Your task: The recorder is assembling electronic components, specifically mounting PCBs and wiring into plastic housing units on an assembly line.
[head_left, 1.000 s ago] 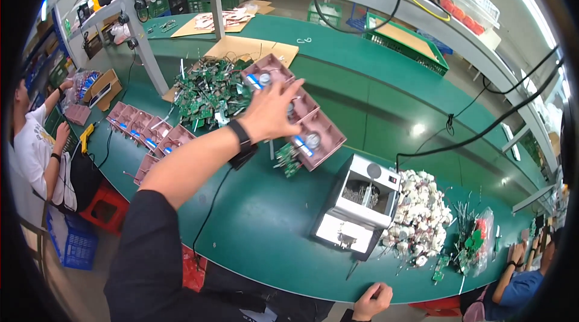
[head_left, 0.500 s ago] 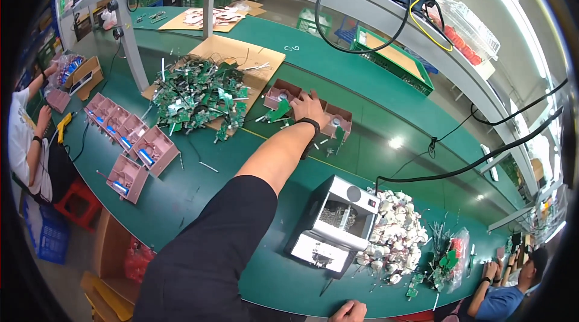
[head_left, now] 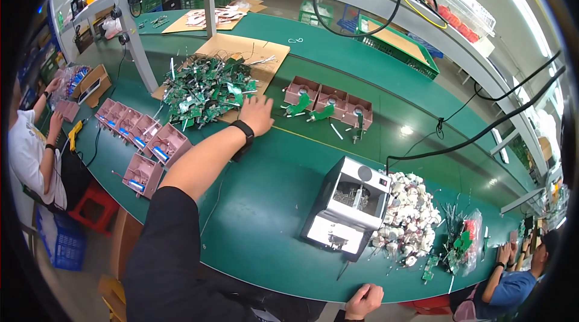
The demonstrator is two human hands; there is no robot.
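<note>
My left hand (head_left: 256, 115) is at the right edge of a heap of green circuit boards (head_left: 202, 89), palm down, its fingers slightly bent and apart. Nothing shows in it, though its fingertips are partly hidden. To its right stand three joined pink plastic housings (head_left: 338, 105). Green circuit boards (head_left: 325, 112) lean at their near sides. My right hand (head_left: 365, 301) rests closed at the near edge of the table, with nothing seen in it. Beyond it stands a white and black screw feeder (head_left: 347, 207) with small metal pieces in its tray.
Pink housings with blue cells (head_left: 160, 147) line the left side. White wired parts (head_left: 410, 216) are heaped right of the feeder. Cardboard (head_left: 265, 53) lies under the board heap. A black cable (head_left: 482, 141) hangs across the right. Co-workers sit at both ends.
My left hand has moved left from the pink housings to the edge of the circuit-board heap. My right hand stays closed at the table edge. The view has shifted slightly.
</note>
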